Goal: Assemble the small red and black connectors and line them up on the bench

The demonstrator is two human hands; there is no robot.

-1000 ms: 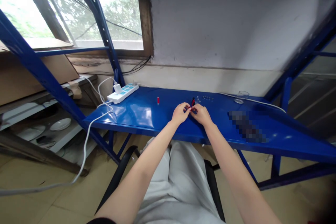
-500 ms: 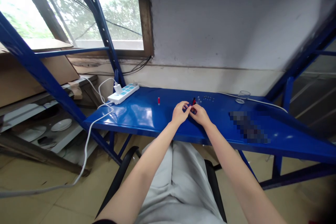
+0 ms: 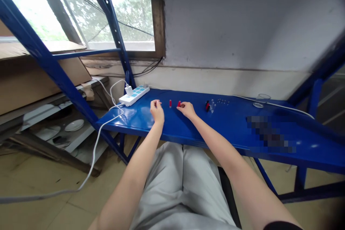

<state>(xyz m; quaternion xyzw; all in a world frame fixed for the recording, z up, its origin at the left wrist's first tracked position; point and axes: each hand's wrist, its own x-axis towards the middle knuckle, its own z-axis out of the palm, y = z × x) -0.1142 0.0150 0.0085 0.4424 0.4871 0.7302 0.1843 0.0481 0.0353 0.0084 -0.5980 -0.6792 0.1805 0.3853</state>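
Red piece: small red cylinder point(image 3: 170, 103), upright, near the blue worktop's point(image 3: 229, 124) back edge.
Second red piece: small red cylinder point(image 3: 179, 104), just right of the first.
Cluster: red-and-black pieces point(image 3: 207, 106), standing farther right, near the back edge.

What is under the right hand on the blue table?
The right hand lies over the blue metal table top. A small red piece shows at its fingertips; I cannot tell if it is held. What is under the palm is covered and cannot be seen.

A workshop or storeroom is indicated by the blue steel rack point(image 3: 113, 21), whose shelf point(image 3: 231, 129) is used as a worktop. A scuffed plaster wall point(image 3: 237, 18), a power strip point(image 3: 134, 95) and a tiled floor point(image 3: 40, 205) are also seen.
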